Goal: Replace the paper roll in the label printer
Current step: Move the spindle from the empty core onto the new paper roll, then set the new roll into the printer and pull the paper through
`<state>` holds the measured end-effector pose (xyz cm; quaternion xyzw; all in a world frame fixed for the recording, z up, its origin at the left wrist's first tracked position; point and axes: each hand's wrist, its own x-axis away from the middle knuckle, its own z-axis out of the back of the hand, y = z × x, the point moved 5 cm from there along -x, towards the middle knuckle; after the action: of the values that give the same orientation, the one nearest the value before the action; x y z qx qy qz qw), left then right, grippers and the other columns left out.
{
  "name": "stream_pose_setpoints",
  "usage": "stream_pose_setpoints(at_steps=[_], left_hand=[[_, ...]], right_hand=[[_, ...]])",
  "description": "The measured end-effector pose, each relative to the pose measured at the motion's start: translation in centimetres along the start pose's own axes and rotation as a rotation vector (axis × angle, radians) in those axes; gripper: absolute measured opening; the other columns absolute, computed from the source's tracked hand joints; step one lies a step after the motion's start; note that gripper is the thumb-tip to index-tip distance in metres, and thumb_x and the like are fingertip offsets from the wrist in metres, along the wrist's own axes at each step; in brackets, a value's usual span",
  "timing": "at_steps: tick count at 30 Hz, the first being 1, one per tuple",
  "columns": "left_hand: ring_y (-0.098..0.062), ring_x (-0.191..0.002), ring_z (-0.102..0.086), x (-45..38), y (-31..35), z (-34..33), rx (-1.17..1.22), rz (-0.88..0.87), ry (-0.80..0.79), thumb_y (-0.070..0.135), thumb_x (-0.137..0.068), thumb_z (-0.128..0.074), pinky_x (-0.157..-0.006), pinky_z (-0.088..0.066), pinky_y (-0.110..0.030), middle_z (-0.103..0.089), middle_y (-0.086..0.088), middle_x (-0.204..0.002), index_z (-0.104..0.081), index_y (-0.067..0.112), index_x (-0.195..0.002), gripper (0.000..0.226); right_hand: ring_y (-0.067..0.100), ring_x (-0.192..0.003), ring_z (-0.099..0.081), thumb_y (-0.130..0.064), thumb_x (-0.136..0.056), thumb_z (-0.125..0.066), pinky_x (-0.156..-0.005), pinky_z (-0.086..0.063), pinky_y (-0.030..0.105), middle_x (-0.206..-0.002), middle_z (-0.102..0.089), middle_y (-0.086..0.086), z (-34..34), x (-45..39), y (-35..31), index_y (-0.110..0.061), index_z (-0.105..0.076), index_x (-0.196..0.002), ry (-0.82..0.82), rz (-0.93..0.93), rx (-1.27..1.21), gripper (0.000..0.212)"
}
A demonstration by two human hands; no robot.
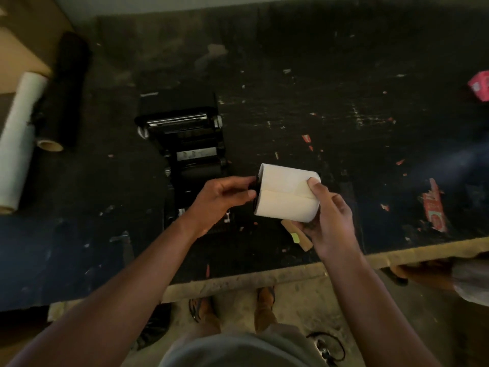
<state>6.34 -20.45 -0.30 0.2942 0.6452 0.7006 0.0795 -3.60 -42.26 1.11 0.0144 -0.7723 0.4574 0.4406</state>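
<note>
A white paper roll [284, 193] is held above the dark table, just right of the black label printer [186, 144]. The printer lies with its lid open and its inner rollers showing. My right hand [326, 218] grips the roll's right end from below, thumb on top. My left hand [225, 198] pinches a black piece [255, 190] at the roll's left end; what that piece is cannot be made out. An empty brown cardboard core [296, 234] lies on the table under my right hand.
Long white [18, 139] and black [64, 86] film rolls lie at the far left. Red paper scraps [434, 205] litter the table's right side, with a pink packet [480, 86] at the right edge. The table's front edge [238, 282] runs below my forearms.
</note>
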Motion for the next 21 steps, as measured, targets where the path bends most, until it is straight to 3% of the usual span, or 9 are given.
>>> stream_pose_setpoints(at_steps=[3,7,9,12,16,19,21], left_hand=[[-0.005,-0.119,-0.070,2.0,0.1,2.2,-0.121,-0.055,0.104,0.018,-0.094,-0.077,-0.098,-0.058,-0.025,-0.077,0.013,-0.127,-0.076,0.030,-0.128,0.036],[-0.017,-0.120,-0.071,4.9,-1.3,4.7,-0.076,-0.029,0.213,0.010,-0.097,-0.072,-0.104,-0.057,-0.042,-0.077,-0.001,-0.124,-0.071,0.019,-0.136,0.039],[-0.018,-0.125,-0.068,6.8,-2.3,5.5,0.037,0.002,0.226,0.020,-0.098,-0.067,-0.104,-0.056,-0.041,-0.075,0.000,-0.130,-0.069,0.022,-0.138,0.040],[-0.021,-0.128,-0.067,9.7,-4.0,5.9,0.314,0.072,0.287,0.037,-0.100,-0.064,-0.099,-0.059,-0.036,-0.073,0.001,-0.135,-0.071,0.028,-0.134,0.035],[-0.028,-0.128,-0.067,12.4,-6.5,7.4,0.596,0.133,0.498,0.037,-0.098,-0.066,-0.097,-0.059,-0.039,-0.073,-0.007,-0.134,-0.070,0.020,-0.133,0.039],[-0.029,-0.127,-0.068,13.4,-6.9,8.9,0.697,0.155,0.553,0.058,-0.094,-0.054,-0.099,-0.056,-0.042,-0.074,-0.009,-0.134,-0.068,0.015,-0.135,0.061],[-0.026,-0.124,-0.070,13.6,-6.8,9.7,0.639,0.156,0.574,0.064,-0.100,-0.052,-0.099,-0.056,-0.042,-0.075,-0.006,-0.131,-0.071,0.023,-0.132,0.056]], right_hand=[[0.025,-0.116,-0.063,-0.040,-0.083,-0.083,-0.089,-0.063,0.052,-0.127,-0.062,0.002,-2.5,0.4,0.8,-0.022,-0.059,-0.107,-0.020,0.064,0.104,0.038],[0.019,-0.112,-0.065,-0.041,-0.081,-0.084,-0.080,-0.064,0.042,-0.122,-0.063,-0.002,-5.6,1.1,2.0,-0.022,-0.061,-0.106,-0.059,0.176,0.232,0.039],[0.015,-0.107,-0.067,-0.043,-0.080,-0.084,-0.076,-0.065,0.037,-0.118,-0.064,-0.005,-7.2,1.6,2.9,-0.026,-0.062,-0.106,-0.070,0.235,0.316,0.038],[0.005,-0.101,-0.068,-0.050,-0.079,-0.083,-0.060,-0.059,0.015,-0.112,-0.066,-0.014,-10.0,2.6,4.5,-0.041,-0.059,-0.103,-0.148,0.359,0.453,0.035],[-0.024,-0.100,-0.057,-0.056,-0.081,-0.081,-0.062,-0.046,-0.003,-0.109,-0.061,-0.021,-14.1,3.5,6.8,-0.047,-0.052,-0.106,-0.284,0.513,0.647,0.040],[-0.031,-0.101,-0.051,-0.061,-0.079,-0.080,-0.065,-0.045,-0.004,-0.110,-0.060,-0.023,-16.1,3.3,7.7,-0.049,-0.050,-0.104,-0.346,0.523,0.705,0.041],[-0.027,-0.102,-0.054,-0.065,-0.075,-0.079,-0.066,-0.048,-0.001,-0.110,-0.063,-0.021,-16.7,2.8,8.0,-0.051,-0.051,-0.102,-0.369,0.515,0.710,0.041]])
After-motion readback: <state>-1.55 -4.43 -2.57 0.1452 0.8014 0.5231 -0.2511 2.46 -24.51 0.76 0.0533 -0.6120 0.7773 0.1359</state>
